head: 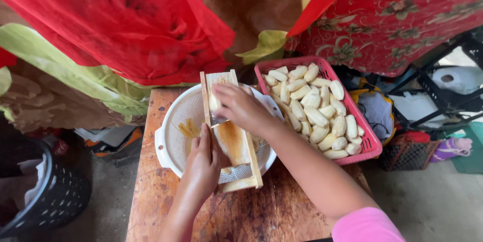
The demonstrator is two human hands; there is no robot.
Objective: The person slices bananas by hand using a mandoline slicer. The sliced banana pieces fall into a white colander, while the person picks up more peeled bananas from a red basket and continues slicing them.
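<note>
At the far left a black perforated basket (55, 196) stands on the floor beside the wooden desk (151, 191). On the desk sits a white colander (168, 146), with a few thin yellowish slices (189, 129) lying on its mesh left of centre. A wooden slicer board (236, 146) rests across the colander, running from its far rim to its near rim and tilted slightly. The left hand (204, 164) grips the board's left rail near its lower half, fingers curled around the edge. Just above and to the right, the right hand (241, 106) is closed over a peeled banana (215, 102), pressing it flat against the upper part of the board, close to the blade; only the pale end of the fruit shows past the fingertips. To the right of the colander, touching its rim, a pink plastic basket (370, 144) holds a heap of peeled bananas (314, 116). A pink sleeve (365, 224) covers the right arm near the lower edge.
</note>
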